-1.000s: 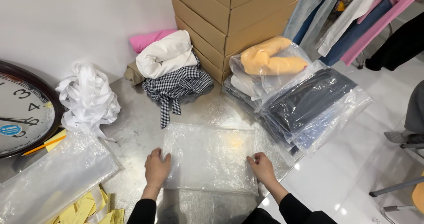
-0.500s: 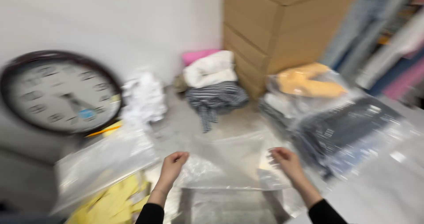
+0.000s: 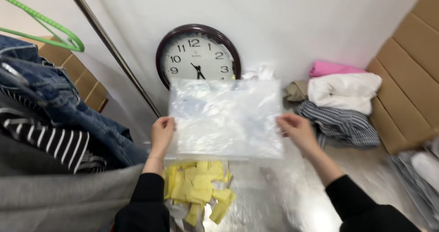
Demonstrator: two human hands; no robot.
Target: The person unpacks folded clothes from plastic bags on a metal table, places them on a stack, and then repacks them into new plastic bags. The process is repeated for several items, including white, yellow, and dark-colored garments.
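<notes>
Clear plastic bag (image 3: 225, 118) is hanging flat in the middle of the frame, its long axis running left to right, covering the lower part of the wall clock (image 3: 197, 58). Left hand (image 3: 162, 133) is pinching its left edge while right hand (image 3: 297, 130) is gripping the right edge, both equally near; yellow paper slips (image 3: 199, 188) are lying below.
</notes>
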